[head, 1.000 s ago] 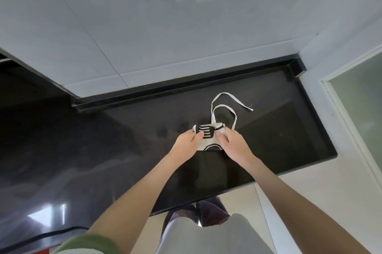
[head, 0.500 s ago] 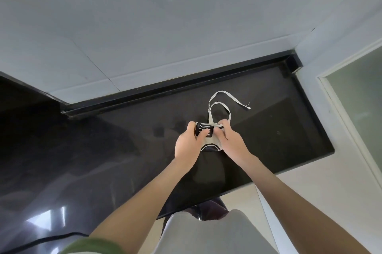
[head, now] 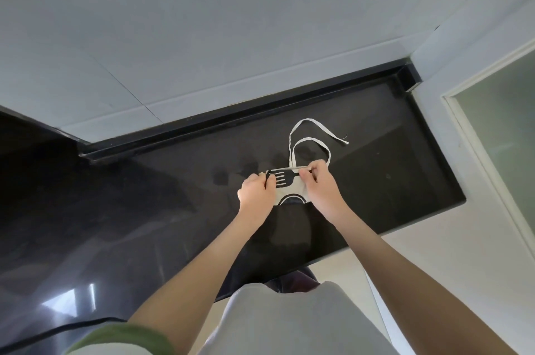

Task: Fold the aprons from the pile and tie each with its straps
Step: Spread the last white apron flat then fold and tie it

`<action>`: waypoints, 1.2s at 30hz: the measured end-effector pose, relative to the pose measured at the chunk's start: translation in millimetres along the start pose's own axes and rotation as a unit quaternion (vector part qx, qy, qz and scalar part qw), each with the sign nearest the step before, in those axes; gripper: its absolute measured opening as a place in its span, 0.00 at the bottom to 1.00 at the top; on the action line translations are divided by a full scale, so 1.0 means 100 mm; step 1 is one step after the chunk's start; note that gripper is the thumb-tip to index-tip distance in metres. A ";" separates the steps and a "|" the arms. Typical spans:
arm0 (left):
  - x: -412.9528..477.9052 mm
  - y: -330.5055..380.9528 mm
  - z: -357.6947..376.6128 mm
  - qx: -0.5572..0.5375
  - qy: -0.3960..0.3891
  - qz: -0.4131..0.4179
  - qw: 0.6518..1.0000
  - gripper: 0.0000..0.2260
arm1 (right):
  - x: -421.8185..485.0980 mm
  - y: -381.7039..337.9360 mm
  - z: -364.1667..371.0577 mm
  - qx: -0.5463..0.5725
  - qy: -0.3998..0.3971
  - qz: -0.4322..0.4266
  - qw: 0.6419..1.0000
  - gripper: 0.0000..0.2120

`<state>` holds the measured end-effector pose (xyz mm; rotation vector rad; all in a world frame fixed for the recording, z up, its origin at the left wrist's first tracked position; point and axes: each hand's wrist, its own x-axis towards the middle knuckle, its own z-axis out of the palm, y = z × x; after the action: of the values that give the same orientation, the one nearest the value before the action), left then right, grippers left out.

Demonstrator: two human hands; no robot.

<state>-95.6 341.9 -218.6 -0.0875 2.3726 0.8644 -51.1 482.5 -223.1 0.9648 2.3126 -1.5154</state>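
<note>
A small folded cream apron (head: 289, 189) with a black fork print lies on the black countertop (head: 144, 224). My left hand (head: 256, 191) pinches its left end. My right hand (head: 320, 187) pinches the right end of its top edge, where the straps come out. Two cream straps (head: 314, 129) loop away from the bundle toward the wall, one end lying loose at the right. My hands hide much of the bundle.
A raised black ledge (head: 246, 120) and a pale tiled wall (head: 231, 36) bound the counter behind. The counter's front edge runs just below my forearms. A frosted glass panel (head: 503, 123) stands at the right. A black cable (head: 58, 331) crosses the lower left.
My hands closed together over the bundle half a second ago and have since drawn apart to its ends, showing the fork print again. The straps lie much as before.
</note>
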 end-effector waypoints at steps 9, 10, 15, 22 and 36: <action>-0.01 0.27 0.06 0.107 0.025 -0.063 0.992 0.21 | 0.07 -0.05 0.12 -0.165 0.044 -0.030 0.985 0.04; 0.02 0.29 0.06 0.098 0.009 -0.071 0.993 0.22 | 0.07 -0.05 0.12 -0.169 0.043 -0.030 0.984 0.03; 0.02 0.23 -0.01 0.022 -0.023 -0.043 0.999 0.25 | 0.08 -0.06 0.08 -0.113 0.031 -0.018 0.993 0.06; -0.32 0.43 -0.38 -0.193 -0.038 0.005 0.981 0.18 | 0.00 -0.37 -0.07 0.180 0.045 0.027 0.982 0.13; -0.48 0.98 -1.31 -0.418 -0.121 0.084 0.897 0.13 | -0.35 -1.43 -0.57 0.278 -0.105 -0.177 0.938 0.15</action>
<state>-149.2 333.0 -57.6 -0.1086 1.6478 1.8118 -104.4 481.6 -74.4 0.4527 2.0137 -2.3686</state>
